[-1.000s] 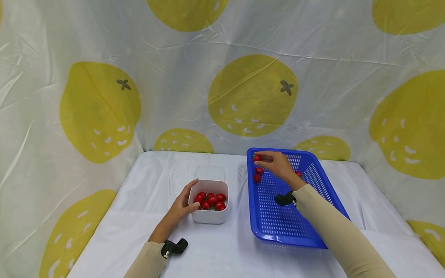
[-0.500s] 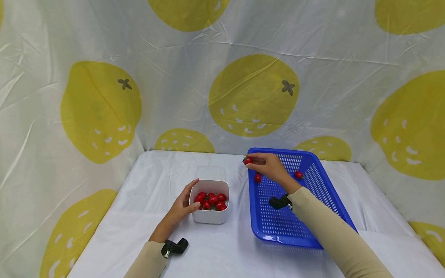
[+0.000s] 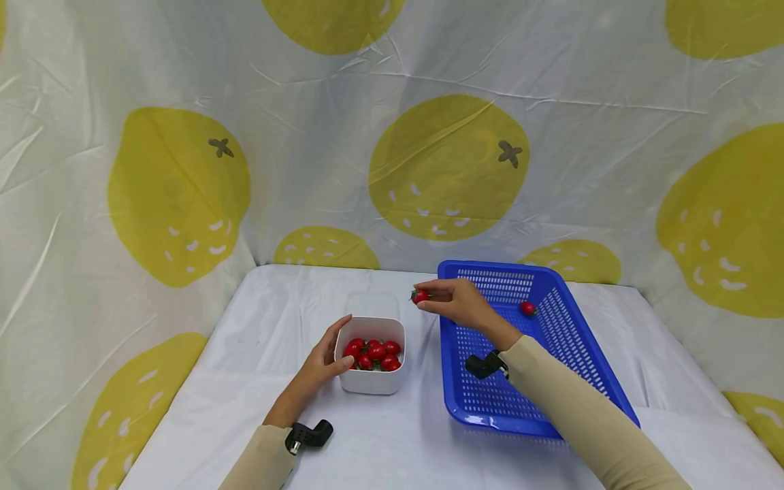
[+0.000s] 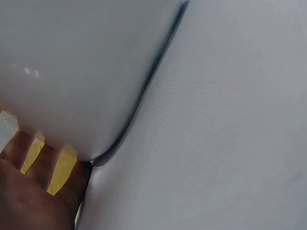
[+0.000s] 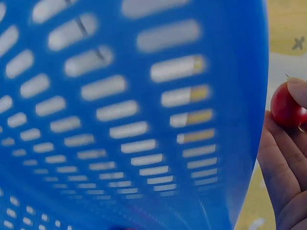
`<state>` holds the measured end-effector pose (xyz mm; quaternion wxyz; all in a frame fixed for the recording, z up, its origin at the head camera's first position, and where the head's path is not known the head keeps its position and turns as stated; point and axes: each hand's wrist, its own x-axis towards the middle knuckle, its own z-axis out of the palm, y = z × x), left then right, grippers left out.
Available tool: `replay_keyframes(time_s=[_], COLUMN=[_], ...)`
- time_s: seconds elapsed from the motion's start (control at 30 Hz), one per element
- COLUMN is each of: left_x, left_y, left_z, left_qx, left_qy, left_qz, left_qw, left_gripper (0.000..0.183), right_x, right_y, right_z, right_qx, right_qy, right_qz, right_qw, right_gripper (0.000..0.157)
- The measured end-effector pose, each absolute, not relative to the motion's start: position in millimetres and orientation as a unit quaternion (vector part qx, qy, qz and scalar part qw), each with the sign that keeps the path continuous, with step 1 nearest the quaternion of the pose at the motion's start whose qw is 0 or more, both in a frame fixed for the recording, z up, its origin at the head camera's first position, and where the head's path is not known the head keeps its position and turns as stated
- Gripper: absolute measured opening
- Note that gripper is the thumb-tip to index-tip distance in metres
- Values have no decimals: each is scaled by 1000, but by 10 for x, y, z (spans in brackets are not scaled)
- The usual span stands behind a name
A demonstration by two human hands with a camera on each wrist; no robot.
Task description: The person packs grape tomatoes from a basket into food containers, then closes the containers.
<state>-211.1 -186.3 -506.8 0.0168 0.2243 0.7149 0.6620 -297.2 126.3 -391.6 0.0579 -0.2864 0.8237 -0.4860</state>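
Note:
In the head view, a white square container (image 3: 371, 384) stands on the table with several red cherry tomatoes (image 3: 376, 352) inside. My left hand (image 3: 318, 364) grips its left side, thumb over the near rim and fingers along the outer wall. The left wrist view shows those fingers (image 4: 72, 179) against the wall. Above the table, between container and basket, my right hand (image 3: 459, 303) pinches a cherry tomato (image 3: 419, 296) with a green stem end. In the right wrist view that tomato (image 5: 285, 108) sits between thumb and fingers, just past the basket's rim.
A blue perforated basket (image 3: 450, 381) stands to the right, under my right forearm. One cherry tomato (image 3: 528, 309) lies near its far right side; my hand covers part of its left side. A translucent lid (image 3: 371, 301) lies behind the container. A lemon-print curtain (image 3: 306, 170) hangs behind.
My right hand has carried the cherry tomato left and toward me, out over the basket's left rim. My left hand has stayed on the container.

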Motion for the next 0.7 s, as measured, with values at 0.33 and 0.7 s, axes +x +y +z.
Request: replay_keyframes(time_s=[0.33,0.7], left_x=[-2135,-2115], left_y=[-1873,-1862], left_z=[-5089,-5072], left_qx=[239,226], left_qy=[706,713], left_qz=[666,663], left_qw=[13,16], left_gripper=[73,73], right_x=[-2878,-2809], right_y=[1162,1085], right_z=[-3923,-3993], right_qx=[-308,-328], right_qy=[810,799], right_qz=[-492,-490], right_qw=[83,115], right_gripper=[43,44])
